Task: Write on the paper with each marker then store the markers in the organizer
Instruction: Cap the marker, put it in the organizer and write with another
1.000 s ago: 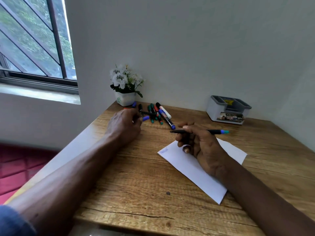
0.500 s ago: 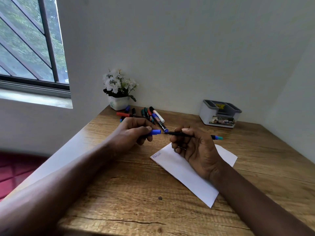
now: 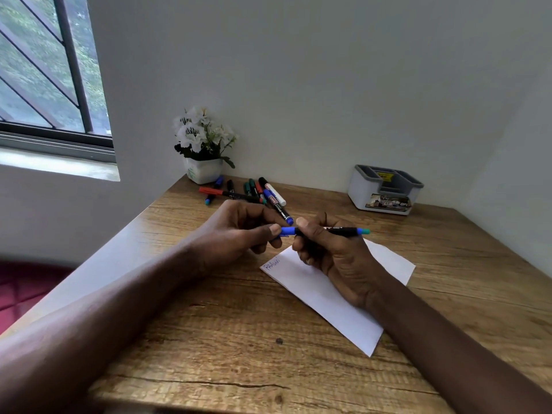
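The left hand (image 3: 239, 231) is pinching a blue cap (image 3: 288, 231) between its thumb and curled fingers. Just beside it, the right hand (image 3: 331, 255) is gripping the black barrel of a marker (image 3: 343, 231) with its fingers wrapped round it. The marker is lying level, with its teal end sticking out to the right of that hand. The cap is meeting the marker at the right thumb tip, but the fingers are hiding the joint, so I cannot tell whether it is seated. Under the right hand the paper (image 3: 328, 297) is lying slantwise, showing a short line of blue writing at the corner just below the left fingers; whether the hand is touching the sheet is unclear. Nearer the person, and out to the right of the right hand, the wooden counter (image 3: 239, 339) is lying open, while its left edge is running close along the left forearm. Just beyond the left knuckles a pile of markers (image 3: 254, 191) is lying loose, with a pot of white flowers (image 3: 204, 171) standing behind it in the corner. Well beyond the right hand, the organizer (image 3: 385, 189) is standing against the wall (image 3: 298, 85), its compartments hard to make out. A window (image 3: 44, 85) is showing far off to the left, and both forearms are being cut off at the bottom of the view.
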Demonstrator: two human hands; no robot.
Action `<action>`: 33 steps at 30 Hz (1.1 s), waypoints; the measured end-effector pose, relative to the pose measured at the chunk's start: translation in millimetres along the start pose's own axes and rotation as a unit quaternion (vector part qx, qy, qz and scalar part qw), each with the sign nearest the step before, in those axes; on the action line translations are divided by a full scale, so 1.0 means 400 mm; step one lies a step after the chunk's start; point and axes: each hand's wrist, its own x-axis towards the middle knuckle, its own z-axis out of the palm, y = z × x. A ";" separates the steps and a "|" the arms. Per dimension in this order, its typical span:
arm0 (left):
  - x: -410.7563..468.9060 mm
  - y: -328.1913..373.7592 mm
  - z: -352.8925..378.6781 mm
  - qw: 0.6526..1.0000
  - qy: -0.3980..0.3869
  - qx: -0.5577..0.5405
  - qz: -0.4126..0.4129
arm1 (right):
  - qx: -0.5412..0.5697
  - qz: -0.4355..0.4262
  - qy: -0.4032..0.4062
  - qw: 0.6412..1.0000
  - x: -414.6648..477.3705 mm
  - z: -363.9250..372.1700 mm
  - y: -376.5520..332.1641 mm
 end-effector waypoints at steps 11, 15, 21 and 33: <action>-0.008 -0.013 -0.002 0.999 -0.013 -0.028 -0.013 | -0.039 -0.024 -0.010 0.999 0.004 -0.005 0.010; -0.008 -0.009 0.001 0.998 -0.020 -0.051 -0.018 | -0.047 -0.043 -0.022 0.998 -0.001 0.000 0.016; 0.003 -0.002 -0.020 0.953 0.096 0.286 0.010 | 0.004 -0.027 -0.021 0.999 0.006 0.002 0.006; -0.019 -0.021 -0.056 0.820 -0.003 0.490 -0.295 | -0.208 -0.107 0.136 0.963 0.025 -0.062 -0.008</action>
